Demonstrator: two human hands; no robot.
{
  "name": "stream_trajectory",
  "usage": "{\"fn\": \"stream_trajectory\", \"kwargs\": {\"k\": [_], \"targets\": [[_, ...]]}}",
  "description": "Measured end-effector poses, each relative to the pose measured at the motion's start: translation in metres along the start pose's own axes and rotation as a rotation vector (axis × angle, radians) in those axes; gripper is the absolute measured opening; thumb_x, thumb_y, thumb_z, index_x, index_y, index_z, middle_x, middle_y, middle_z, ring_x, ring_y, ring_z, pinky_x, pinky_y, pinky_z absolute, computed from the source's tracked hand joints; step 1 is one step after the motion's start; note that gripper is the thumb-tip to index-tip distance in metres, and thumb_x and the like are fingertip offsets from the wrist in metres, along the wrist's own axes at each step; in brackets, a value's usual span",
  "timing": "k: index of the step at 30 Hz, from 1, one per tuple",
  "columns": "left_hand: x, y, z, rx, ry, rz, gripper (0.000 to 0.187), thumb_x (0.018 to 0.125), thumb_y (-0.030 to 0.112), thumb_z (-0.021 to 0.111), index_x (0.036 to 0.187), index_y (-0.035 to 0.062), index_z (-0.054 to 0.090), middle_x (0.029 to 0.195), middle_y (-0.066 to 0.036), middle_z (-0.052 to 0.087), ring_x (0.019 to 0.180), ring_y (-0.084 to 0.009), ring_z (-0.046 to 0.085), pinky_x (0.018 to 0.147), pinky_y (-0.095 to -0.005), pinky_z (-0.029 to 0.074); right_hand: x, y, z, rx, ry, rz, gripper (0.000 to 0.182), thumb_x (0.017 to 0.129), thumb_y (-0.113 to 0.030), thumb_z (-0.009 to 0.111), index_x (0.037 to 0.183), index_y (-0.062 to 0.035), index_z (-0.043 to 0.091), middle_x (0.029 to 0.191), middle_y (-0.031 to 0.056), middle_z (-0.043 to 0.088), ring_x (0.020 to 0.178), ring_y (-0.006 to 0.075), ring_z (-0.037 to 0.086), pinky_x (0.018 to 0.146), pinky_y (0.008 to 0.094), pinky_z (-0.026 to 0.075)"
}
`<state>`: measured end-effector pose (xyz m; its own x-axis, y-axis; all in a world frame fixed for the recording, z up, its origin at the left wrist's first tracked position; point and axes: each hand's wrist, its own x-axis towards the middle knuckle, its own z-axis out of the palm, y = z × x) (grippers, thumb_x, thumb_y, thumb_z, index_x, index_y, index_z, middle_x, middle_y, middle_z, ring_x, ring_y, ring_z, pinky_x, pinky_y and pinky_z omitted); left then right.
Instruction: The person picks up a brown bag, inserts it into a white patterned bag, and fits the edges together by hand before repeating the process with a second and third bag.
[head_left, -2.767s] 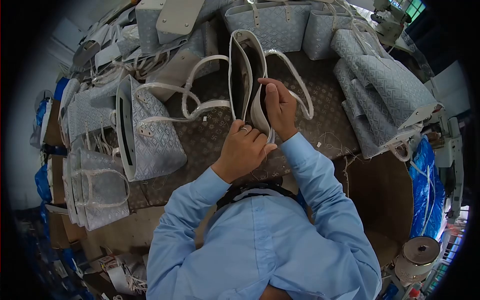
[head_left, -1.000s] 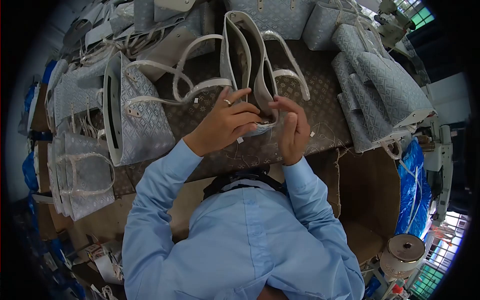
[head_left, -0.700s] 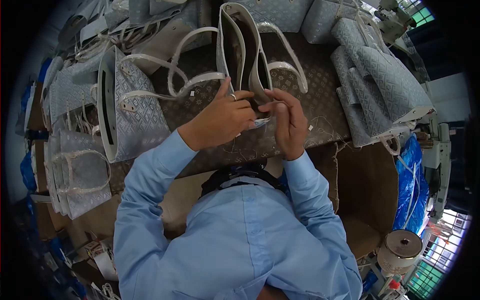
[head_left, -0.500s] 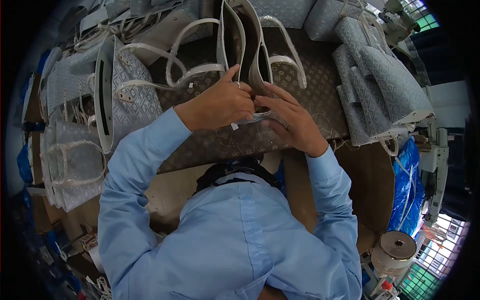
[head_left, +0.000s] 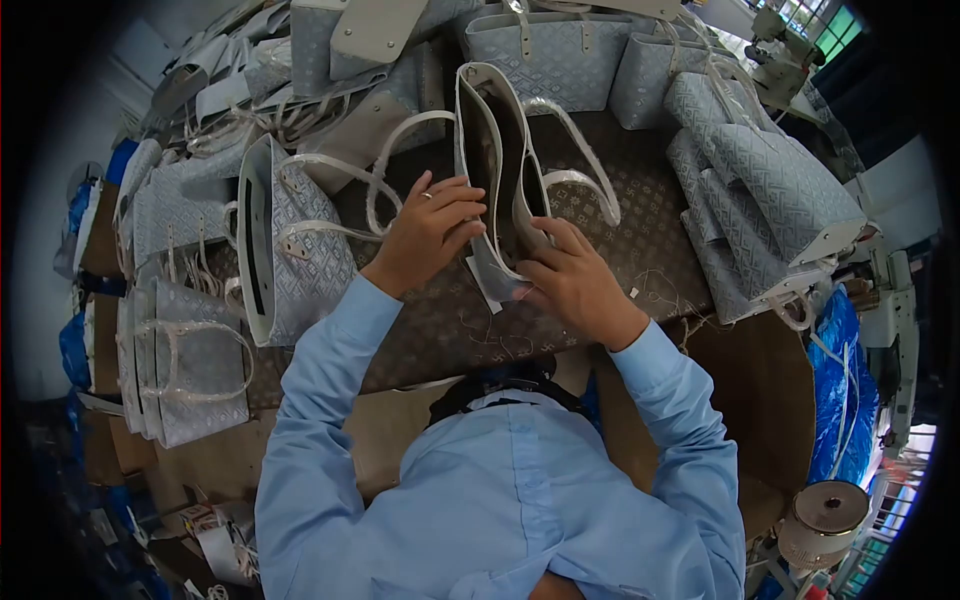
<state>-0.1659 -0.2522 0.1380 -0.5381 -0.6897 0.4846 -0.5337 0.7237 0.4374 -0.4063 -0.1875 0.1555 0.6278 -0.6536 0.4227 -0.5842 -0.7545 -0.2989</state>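
Note:
An open bag point(head_left: 478, 150) with pale edges and a dark inside stands on the brown patterned table point(head_left: 640, 215), its handles spread out to both sides. My left hand point(head_left: 432, 225), with a ring on one finger, rests its spread fingertips against the bag's left rim. At the near right corner of the bag, my right hand point(head_left: 580, 280) has its thumb and fingers closed on the rim. A small white tag point(head_left: 487, 290) hangs at the near end, between my hands.
A silver patterned bag point(head_left: 300, 240) stands at the left, with more bags point(head_left: 195, 370) beside it. Stacked silver bags point(head_left: 770, 200) lie at the right. Further bags point(head_left: 550, 55) line the back. Blue plastic point(head_left: 845, 390) and a cardboard box point(head_left: 750, 400) are at the right.
The view has shifted. My left hand has moved from the bag's near end to its left rim with fingers spread. My right hand has closed on the near right corner, and the tag shows more.

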Motion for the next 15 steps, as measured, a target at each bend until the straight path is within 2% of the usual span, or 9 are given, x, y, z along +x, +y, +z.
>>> {"fn": "stream_trajectory", "kwargs": {"k": [2, 3, 5, 6, 8, 9, 11, 15], "targets": [[0.003, 0.003, 0.003, 0.157, -0.031, 0.12, 0.019, 0.086, 0.02, 0.066, 0.101, 0.0085, 0.066, 0.114, -0.004, 0.063, 0.123, -0.0252, 0.05, 0.109, -0.0498, 0.024, -0.002, -0.003, 0.01, -0.168, 0.005, -0.016, 0.029, 0.074, -0.021, 0.072, 0.097, -0.005, 0.065, 0.111, 0.0102, 0.06, 0.12, 0.0314, 0.048, 0.103, 0.0464, 0.038], [0.005, 0.004, 0.001, 0.155, -0.037, 0.115, 0.019, 0.086, 0.02, 0.066, 0.101, 0.0085, 0.066, 0.114, -0.004, 0.063, 0.123, -0.0252, 0.05, 0.109, -0.0498, 0.024, -0.002, -0.006, 0.017, -0.161, 0.002, -0.013, 0.029, 0.074, -0.021, 0.072, 0.097, -0.005, 0.065, 0.111, 0.0102, 0.06, 0.12, 0.0314, 0.048, 0.103, 0.0464, 0.038], [0.013, 0.005, -0.004, 0.11, -0.095, 0.142, 0.014, 0.086, 0.02, 0.066, 0.093, 0.0077, 0.066, 0.103, -0.003, 0.064, 0.119, -0.0239, 0.052, 0.11, -0.0508, 0.021, -0.001, -0.007, 0.028, -0.253, 0.179, -0.074, 0.024, 0.078, -0.025, 0.068, 0.088, -0.0041, 0.062, 0.097, 0.009, 0.061, 0.121, 0.0282, 0.047, 0.105, 0.0466, 0.034], [0.014, 0.006, -0.006, 0.11, -0.093, 0.142, 0.014, 0.086, 0.02, 0.066, 0.093, 0.0077, 0.066, 0.103, -0.003, 0.064, 0.119, -0.0239, 0.052, 0.11, -0.0508, 0.021, -0.002, -0.006, 0.03, -0.253, 0.178, -0.076, 0.024, 0.078, -0.025, 0.068, 0.088, -0.0041, 0.062, 0.097, 0.009, 0.061, 0.121, 0.0282, 0.047, 0.105, 0.0466, 0.034], [0.016, 0.007, -0.01, 0.089, -0.338, 0.102, 0.016, 0.087, 0.023, 0.065, 0.089, 0.0079, 0.066, 0.09, -0.004, 0.064, 0.109, -0.0228, 0.056, 0.109, -0.0522, 0.021, -0.003, -0.005, 0.035, -0.075, 0.103, 0.085, 0.019, 0.08, -0.024, 0.067, 0.085, -0.0054, 0.063, 0.097, 0.0091, 0.063, 0.115, 0.0264, 0.051, 0.104, 0.0441, 0.035], [0.018, 0.01, -0.01, 0.089, -0.346, 0.104, 0.016, 0.087, 0.023, 0.065, 0.089, 0.0079, 0.066, 0.09, -0.004, 0.064, 0.109, -0.0228, 0.056, 0.109, -0.0522, 0.021, -0.003, -0.004, 0.034, -0.071, 0.107, 0.091, 0.019, 0.08, -0.024, 0.067, 0.085, -0.0054, 0.063, 0.097, 0.0091, 0.063, 0.115, 0.0264, 0.051, 0.104, 0.0441, 0.035], [0.021, 0.017, -0.007, 0.173, -0.42, -0.004, 0.019, 0.088, 0.027, 0.063, 0.086, 0.0081, 0.066, 0.08, -0.004, 0.061, 0.096, -0.0221, 0.057, 0.107, -0.0544, 0.022, -0.004, -0.001, 0.031, 0.014, 0.058, 0.126, 0.019, 0.077, -0.018, 0.072, 0.088, -0.0032, 0.066, 0.092, 0.0102, 0.065, 0.1, 0.0256, 0.057, 0.093, 0.041, 0.043], [0.028, 0.012, -0.006, 0.022, -0.464, -0.056, 0.02, 0.09, 0.029, 0.061, 0.089, 0.0094, 0.067, 0.076, -0.002, 0.059, 0.089, -0.0212, 0.056, 0.105, -0.0558, 0.021, -0.009, 0.002, 0.03, 0.079, 0.126, 0.122, 0.018, 0.075, -0.015, 0.073, 0.087, -0.0025, 0.067, 0.087, 0.0101, 0.066, 0.09, 0.0261, 0.059, 0.084, 0.0396, 0.045]]}}
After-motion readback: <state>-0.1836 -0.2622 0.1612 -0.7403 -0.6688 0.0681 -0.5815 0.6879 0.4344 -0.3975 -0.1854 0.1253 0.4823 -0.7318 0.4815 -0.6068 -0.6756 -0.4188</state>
